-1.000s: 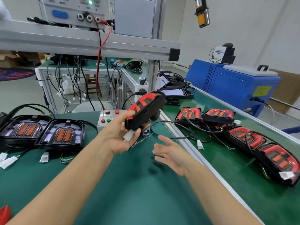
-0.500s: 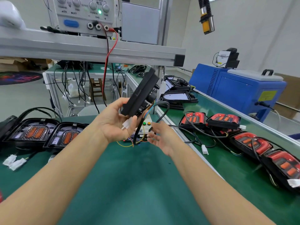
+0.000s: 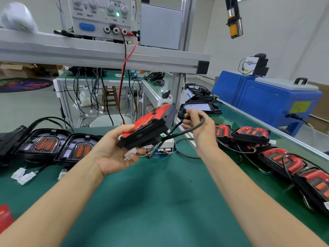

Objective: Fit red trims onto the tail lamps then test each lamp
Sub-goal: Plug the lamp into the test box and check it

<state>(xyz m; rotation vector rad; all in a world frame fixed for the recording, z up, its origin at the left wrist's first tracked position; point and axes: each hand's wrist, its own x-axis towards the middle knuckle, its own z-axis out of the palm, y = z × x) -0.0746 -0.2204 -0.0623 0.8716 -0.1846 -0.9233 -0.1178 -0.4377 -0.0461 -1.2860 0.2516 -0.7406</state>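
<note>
Holding a tail lamp above the green bench, a person's left hand curls its fingers and thumb around the lamp's black base, red trim tilted up and away. A white plug sits against the same palm. The right hand pinches the lamp's black cable, which loops beneath it. Two lamps without red trim lie at left; a row of red-trimmed lamps rests on the conveyor at right. A power supply glows green overhead.
</note>
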